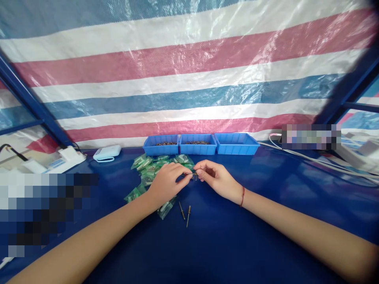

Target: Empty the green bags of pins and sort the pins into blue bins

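Observation:
My left hand and my right hand meet over the blue table cover, fingertips pinched together on a small thin metal pin held between them. A red string circles my right wrist. Under and behind my left hand lies a heap of small green-printed plastic bags. Two loose metal pins lie on the cover just in front of my hands.
Three blue plastic bins stand in a row at the back; the left and middle ones hold small dark parts. A white device and white boxes lie at the left. White cables run at the right. A striped tarp hangs behind.

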`<action>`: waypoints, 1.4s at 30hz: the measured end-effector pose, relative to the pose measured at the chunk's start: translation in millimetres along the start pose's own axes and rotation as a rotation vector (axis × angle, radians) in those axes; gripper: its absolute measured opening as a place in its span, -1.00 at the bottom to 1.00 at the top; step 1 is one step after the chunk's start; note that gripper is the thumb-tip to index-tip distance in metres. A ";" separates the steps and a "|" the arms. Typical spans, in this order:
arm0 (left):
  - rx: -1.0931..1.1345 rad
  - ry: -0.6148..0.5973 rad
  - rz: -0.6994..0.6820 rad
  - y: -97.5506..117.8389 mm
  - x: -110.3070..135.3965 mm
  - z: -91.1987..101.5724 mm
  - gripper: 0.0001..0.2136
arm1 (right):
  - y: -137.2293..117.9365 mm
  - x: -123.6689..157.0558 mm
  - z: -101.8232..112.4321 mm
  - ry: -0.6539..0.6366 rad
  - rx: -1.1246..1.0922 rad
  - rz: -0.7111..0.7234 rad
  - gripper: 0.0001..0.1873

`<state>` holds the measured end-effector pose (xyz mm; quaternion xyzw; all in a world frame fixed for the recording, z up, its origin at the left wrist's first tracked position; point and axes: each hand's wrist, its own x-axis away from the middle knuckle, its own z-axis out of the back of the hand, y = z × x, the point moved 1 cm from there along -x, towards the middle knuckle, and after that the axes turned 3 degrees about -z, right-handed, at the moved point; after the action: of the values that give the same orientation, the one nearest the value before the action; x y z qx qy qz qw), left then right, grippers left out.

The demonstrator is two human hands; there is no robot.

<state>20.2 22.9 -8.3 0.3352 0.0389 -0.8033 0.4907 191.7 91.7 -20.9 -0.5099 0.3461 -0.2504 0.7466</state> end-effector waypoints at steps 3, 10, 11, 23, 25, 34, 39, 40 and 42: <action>0.020 0.044 -0.002 0.1 -0.2 -0.2 -0.90 | -0.7 0.0 -1.3 -0.005 0.017 0.011 -0.73; 0.024 0.043 0.010 2.6 1.2 -0.3 -0.88 | -0.6 0.9 -2.9 -0.018 0.076 0.042 -0.80; 0.023 0.041 0.009 2.9 1.6 -0.2 -0.88 | -0.5 1.2 -3.0 0.011 0.068 0.044 -0.80; -0.103 -0.007 -0.119 1.9 4.5 -0.7 -0.83 | -10.8 9.4 -6.7 0.231 0.138 0.331 -0.90; -0.124 -0.015 -0.108 0.1 1.4 1.6 -0.83 | -12.3 10.3 -7.8 0.247 0.162 0.334 -0.86; -0.296 0.076 0.139 -42.1 -86.5 6.6 -0.78 | -7.5 4.9 0.8 0.355 0.369 0.125 -0.86; -0.271 0.071 0.172 -46.7 -88.2 -0.1 -0.68 | 0.5 4.6 2.9 0.192 0.644 0.143 -0.69; -0.262 0.062 0.169 -43.8 -78.8 3.3 -0.68 | 2.1 4.5 2.6 0.153 0.693 0.148 -0.69; -0.240 0.030 0.160 -36.9 -55.6 15.0 -0.71 | 5.0 3.9 2.2 0.100 0.758 0.155 -0.74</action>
<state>-1.0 78.5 25.6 0.2882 0.1152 -0.7461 0.5891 195.9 91.8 -26.1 -0.1576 0.3027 -0.3282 0.8808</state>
